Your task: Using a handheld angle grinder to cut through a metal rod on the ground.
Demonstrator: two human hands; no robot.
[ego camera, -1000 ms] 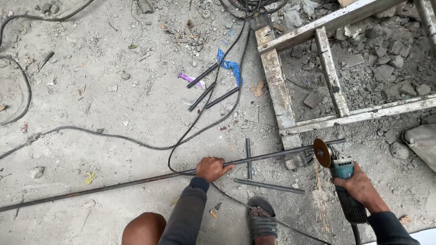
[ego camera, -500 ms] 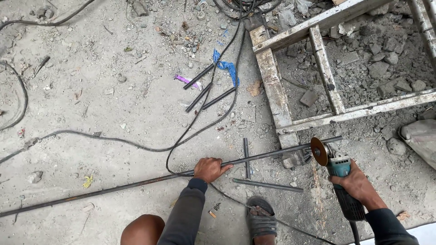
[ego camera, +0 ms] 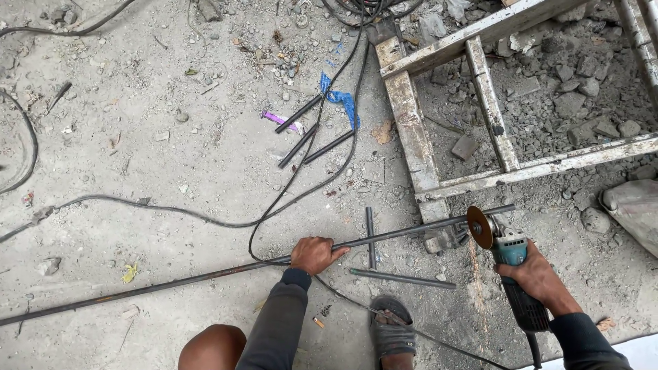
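Left hand (ego camera: 314, 254): closed over long steel rod (ego camera: 205, 275), pinning it to the floor, knuckles up, grey sleeve running back to near edge.
Right hand (ego camera: 538, 279): wrapped tight round body of teal angle grinder (ego camera: 510, 255), held low at right.
Grinder disc (ego camera: 479, 227): on edge, set against the rod near its right end; contact looks made, sparks not visible.
Rod: lies across scene, from near-left corner up to right, right tip just past disc, resting by the foot of the metal frame (ego camera: 411, 137).
Foot (ego camera: 392, 334): in grey sandal, near edge, between the two hands; bare knee (ego camera: 211, 346) to its left.
Cut pcs: one short bar (ego camera: 401, 278) on floor just near the rod, another (ego camera: 370, 236) crossing under/over it, cannot tell which; three more short bars (ego camera: 308, 133) farther off, w/ blue scrap (ego camera: 343, 101) beside.
Cable (ego camera: 288, 192): black, loops over floor from far side to near the left hand.
Floor (ego camera: 137, 137): dusty concrete, rubble far right inside the frame.
Step in hand: prob. cutting a short length off rod's right end.
Next move needs: steady downward pressure w/ disc kept square to rod, left-hand hold firm so rod doesn't roll, foot and cable kept off the cut line.
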